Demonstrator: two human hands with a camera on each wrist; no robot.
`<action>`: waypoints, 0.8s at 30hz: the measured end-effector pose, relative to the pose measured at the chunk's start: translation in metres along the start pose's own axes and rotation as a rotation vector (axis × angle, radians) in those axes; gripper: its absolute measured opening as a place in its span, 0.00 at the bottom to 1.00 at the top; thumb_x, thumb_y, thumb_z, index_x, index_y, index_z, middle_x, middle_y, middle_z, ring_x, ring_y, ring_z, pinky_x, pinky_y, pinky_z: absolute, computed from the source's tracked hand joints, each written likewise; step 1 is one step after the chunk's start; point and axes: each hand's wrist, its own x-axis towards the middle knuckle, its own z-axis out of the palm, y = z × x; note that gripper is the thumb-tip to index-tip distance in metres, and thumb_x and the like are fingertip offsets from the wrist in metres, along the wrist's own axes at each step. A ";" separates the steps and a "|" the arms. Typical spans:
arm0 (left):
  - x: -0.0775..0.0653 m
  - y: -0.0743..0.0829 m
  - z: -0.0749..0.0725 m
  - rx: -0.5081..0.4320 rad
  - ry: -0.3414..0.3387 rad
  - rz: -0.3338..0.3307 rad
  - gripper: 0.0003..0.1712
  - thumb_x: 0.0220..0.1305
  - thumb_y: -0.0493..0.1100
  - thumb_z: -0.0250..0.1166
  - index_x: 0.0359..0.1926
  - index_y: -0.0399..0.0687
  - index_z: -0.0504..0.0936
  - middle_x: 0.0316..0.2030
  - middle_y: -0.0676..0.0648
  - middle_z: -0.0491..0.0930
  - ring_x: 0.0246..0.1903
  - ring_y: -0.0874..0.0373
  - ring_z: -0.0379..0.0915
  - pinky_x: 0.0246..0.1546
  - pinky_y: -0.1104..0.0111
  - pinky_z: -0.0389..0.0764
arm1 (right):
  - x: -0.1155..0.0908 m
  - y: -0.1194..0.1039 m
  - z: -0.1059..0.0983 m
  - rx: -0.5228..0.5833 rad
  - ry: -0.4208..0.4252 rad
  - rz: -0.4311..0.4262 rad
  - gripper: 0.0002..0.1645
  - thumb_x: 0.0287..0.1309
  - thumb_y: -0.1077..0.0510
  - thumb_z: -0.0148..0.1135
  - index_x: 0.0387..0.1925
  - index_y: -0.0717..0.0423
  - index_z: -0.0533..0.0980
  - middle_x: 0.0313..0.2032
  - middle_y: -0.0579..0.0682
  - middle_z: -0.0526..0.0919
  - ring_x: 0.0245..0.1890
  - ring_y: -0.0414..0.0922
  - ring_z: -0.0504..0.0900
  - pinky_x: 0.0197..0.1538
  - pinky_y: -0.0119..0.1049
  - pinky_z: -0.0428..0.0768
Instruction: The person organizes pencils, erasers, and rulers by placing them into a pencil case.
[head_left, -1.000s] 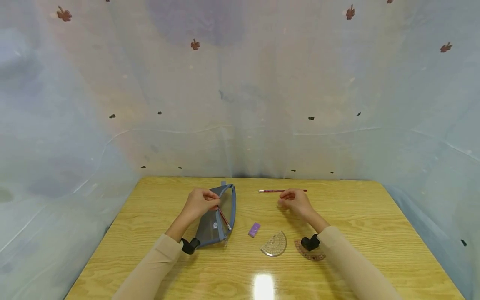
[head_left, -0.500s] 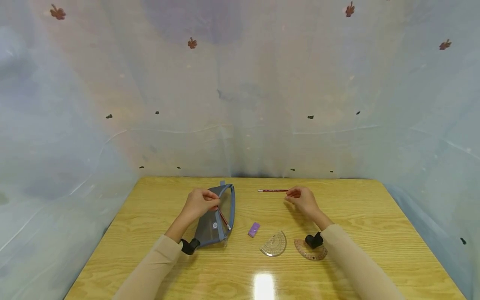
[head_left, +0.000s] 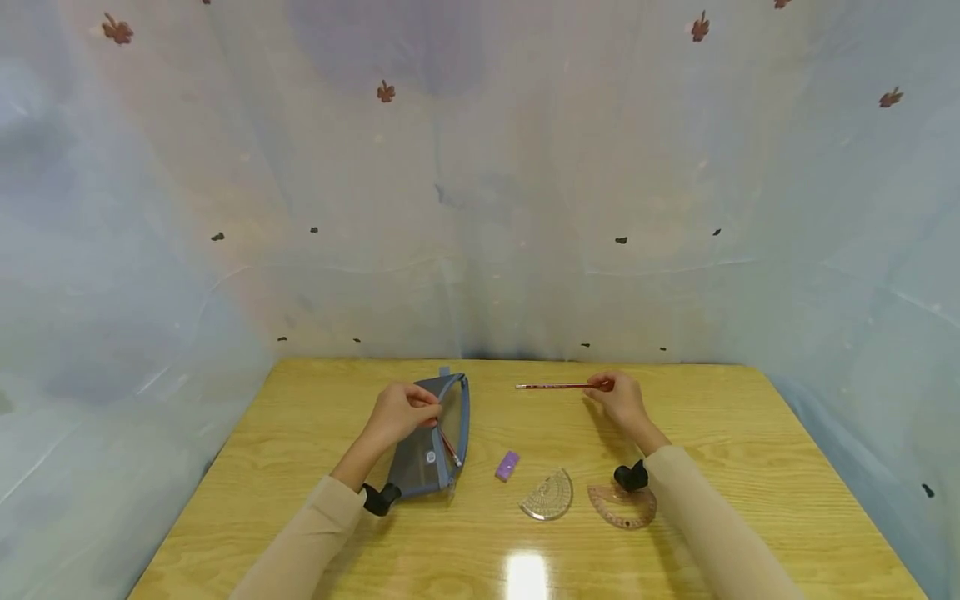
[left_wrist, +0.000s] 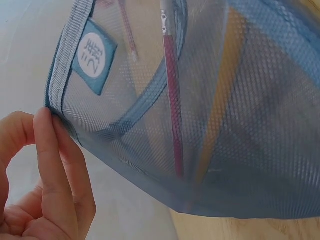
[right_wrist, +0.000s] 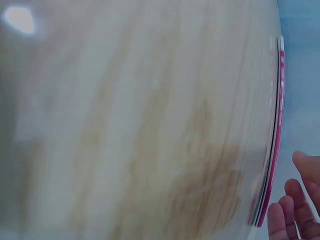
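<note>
In the head view my left hand (head_left: 408, 414) is over a blue-grey mesh pencil case (head_left: 416, 458). The left wrist view shows its fingertips pinching the case's blue trim (left_wrist: 59, 85). Through the mesh shows a red pencil (left_wrist: 172, 95) with its metal-capped end up, leaning inside the case. My right hand (head_left: 622, 404) is at the right end of another red pencil (head_left: 551, 386), which lies crosswise near the table's back edge. In the right wrist view the thumb (right_wrist: 306, 165) and fingers are parted beside that pencil, not closed round it.
A purple eraser (head_left: 507, 466) lies mid-table, right of the case. Nearer me are a clear protractor (head_left: 548, 496) and a pinkish protractor (head_left: 622, 510), the latter partly under my right wrist's black camera (head_left: 632, 476). A patterned curtain (head_left: 487, 208) hangs behind the table (head_left: 420, 558).
My right hand has moved rightward along the pencil to its right end. The left hand stays on the case, and the pencils, eraser and protractors keep their places.
</note>
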 end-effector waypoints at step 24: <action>0.004 -0.001 0.004 -0.001 -0.009 0.009 0.03 0.62 0.34 0.70 0.35 0.36 0.87 0.26 0.47 0.85 0.25 0.55 0.84 0.31 0.64 0.87 | 0.016 0.018 -0.016 -0.055 -0.068 -0.019 0.15 0.61 0.69 0.66 0.48 0.74 0.80 0.48 0.69 0.81 0.48 0.63 0.79 0.51 0.55 0.81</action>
